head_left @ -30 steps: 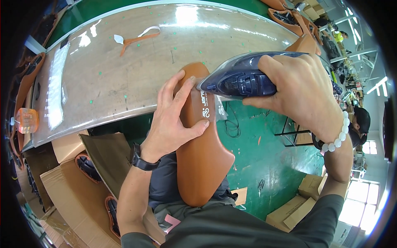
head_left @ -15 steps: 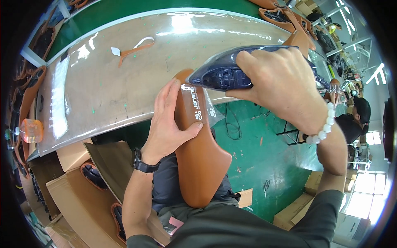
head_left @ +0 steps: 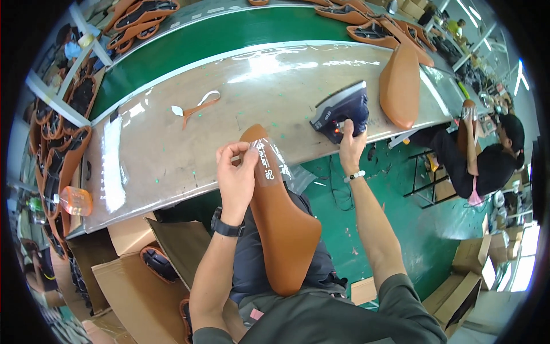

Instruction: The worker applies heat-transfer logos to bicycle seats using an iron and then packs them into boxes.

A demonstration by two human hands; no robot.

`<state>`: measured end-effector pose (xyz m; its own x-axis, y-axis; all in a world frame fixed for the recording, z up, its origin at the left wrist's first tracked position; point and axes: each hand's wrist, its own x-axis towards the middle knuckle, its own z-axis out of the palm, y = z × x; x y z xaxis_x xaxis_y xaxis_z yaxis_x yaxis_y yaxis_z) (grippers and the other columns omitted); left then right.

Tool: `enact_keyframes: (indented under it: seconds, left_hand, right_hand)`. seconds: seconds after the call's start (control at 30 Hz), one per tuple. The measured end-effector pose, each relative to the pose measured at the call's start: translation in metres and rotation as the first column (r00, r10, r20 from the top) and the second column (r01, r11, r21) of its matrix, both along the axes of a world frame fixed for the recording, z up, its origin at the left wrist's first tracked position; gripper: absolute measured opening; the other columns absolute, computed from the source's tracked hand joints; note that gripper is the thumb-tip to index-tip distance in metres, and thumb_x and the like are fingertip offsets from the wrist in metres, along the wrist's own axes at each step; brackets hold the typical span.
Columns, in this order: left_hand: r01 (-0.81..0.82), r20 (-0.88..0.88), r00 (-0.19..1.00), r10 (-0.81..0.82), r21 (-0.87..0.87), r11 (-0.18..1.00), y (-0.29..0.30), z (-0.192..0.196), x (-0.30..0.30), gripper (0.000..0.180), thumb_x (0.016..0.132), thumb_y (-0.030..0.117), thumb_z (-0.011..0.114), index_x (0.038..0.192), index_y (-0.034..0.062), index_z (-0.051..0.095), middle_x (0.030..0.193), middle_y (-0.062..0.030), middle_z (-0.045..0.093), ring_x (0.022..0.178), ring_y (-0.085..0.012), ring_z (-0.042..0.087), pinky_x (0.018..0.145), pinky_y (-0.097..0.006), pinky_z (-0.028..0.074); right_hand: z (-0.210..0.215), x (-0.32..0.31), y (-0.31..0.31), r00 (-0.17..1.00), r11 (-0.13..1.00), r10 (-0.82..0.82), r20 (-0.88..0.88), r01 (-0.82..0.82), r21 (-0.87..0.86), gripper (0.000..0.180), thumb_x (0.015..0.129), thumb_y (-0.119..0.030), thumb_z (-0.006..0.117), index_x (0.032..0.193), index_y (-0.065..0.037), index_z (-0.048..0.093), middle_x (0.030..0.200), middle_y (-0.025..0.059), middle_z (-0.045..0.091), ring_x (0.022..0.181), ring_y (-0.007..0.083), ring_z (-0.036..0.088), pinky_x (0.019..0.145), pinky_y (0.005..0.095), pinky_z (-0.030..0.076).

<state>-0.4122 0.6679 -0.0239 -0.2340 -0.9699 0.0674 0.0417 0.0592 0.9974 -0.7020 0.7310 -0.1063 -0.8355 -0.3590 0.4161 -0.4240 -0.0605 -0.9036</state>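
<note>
A long brown saddle lies across my lap, its narrow end reaching up to the table edge. Over that narrow end is a clear film with white print, and part of it hangs loose on the right side. My left hand pinches the film's upper left edge between thumb and fingers. To the right, over the table, my right hand grips a dark blue iron by its handle, away from the saddle. Whether the iron rests on the table cannot be made out.
The table carries a brown-and-white strip and, at its right end, another brown saddle. A bottle of orange liquid stands at left. An open cardboard box is beside my left leg. A person sits at right.
The iron has moved off the saddle, to the right over the table, and been tilted up. My left hand has gone from lying spread on the saddle to pinching the film's edge.
</note>
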Motion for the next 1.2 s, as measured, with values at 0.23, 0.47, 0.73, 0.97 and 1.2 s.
enact_keyframes:
  seconds: [0.23, 0.47, 0.73, 0.97, 1.2]
  left_hand:
    - [0.004, 0.275, 0.857, 0.436, -0.85, 0.527, 0.013, 0.006, -0.002, 0.017, 0.077, 0.008, 0.075, 0.092, 0.0121, 0.068, 0.115, -0.0073, 0.057, 0.107, -0.0309, 0.052, 0.092, -0.045, 0.042]
    - [0.358, 0.364, 0.904, 0.224, -0.931, 0.069, 0.067, 0.014, 0.021, 0.034, 0.068, 0.01, 0.08, 0.099, 0.0138, 0.067, 0.12, -0.0091, 0.056, 0.107, -0.0315, 0.052, 0.091, -0.044, 0.044]
    - [0.019, 0.55, 0.786, 0.282, -0.478, 0.878, 0.096, -0.005, -0.01, 0.094, 0.073, 0.026, 0.083, 0.147, 0.0, 0.03, 0.142, -0.0285, 0.037, 0.13, -0.0462, 0.04, 0.106, -0.05, 0.039]
    - [-0.114, -0.015, 0.993, 0.114, -0.005, 0.993, 0.066, 0.006, 0.052, 0.067, 0.076, -0.002, 0.063, 0.138, 0.0009, 0.039, 0.122, -0.0134, 0.057, 0.103, -0.02, 0.057, 0.086, -0.03, 0.049]
    - [0.278, 0.194, 0.922, -0.335, 0.269, 0.922, 0.017, -0.071, 0.117, 0.039, 0.105, 0.037, 0.046, 0.109, 0.0025, 0.062, 0.082, -0.0033, 0.068, 0.065, -0.0085, 0.064, 0.043, -0.021, 0.046]
  right_hand:
    - [0.058, 0.088, 0.056, 0.925, 0.979, 0.196, -0.325, -0.165, 0.121, 0.053, 0.083, -0.011, 0.07, 0.13, 0.002, 0.048, 0.131, 0.0187, 0.048, 0.122, 0.0333, 0.046, 0.106, 0.0429, 0.037]
    - [0.108, 0.116, 0.066, 0.495, 0.79, 0.609, -0.62, -0.451, 0.415, 0.042, 0.068, -0.002, 0.07, 0.108, -0.011, 0.066, 0.123, 0.0092, 0.059, 0.128, 0.0316, 0.048, 0.111, 0.0553, 0.031]
    - [-0.007, 0.117, 0.114, 0.983, 0.993, 0.035, 0.179, -0.014, -0.117, 0.016, 0.088, 0.003, 0.061, 0.102, -0.002, 0.069, 0.098, 0.0041, 0.071, 0.097, 0.0159, 0.064, 0.093, 0.0311, 0.047]
    - [-0.072, 0.143, 0.138, 0.841, 0.916, 0.187, 0.507, -0.336, 0.221, 0.019, 0.096, -0.005, 0.058, 0.11, 0.002, 0.069, 0.098, 0.007, 0.071, 0.088, 0.011, 0.063, 0.081, 0.0256, 0.05]
    - [-0.01, 0.244, 0.166, 0.522, 0.741, 0.608, 0.599, -0.643, -0.193, 0.024, 0.102, -0.009, 0.052, 0.117, 0.004, 0.066, 0.109, 0.0076, 0.069, 0.097, 0.011, 0.063, 0.085, 0.0243, 0.049]
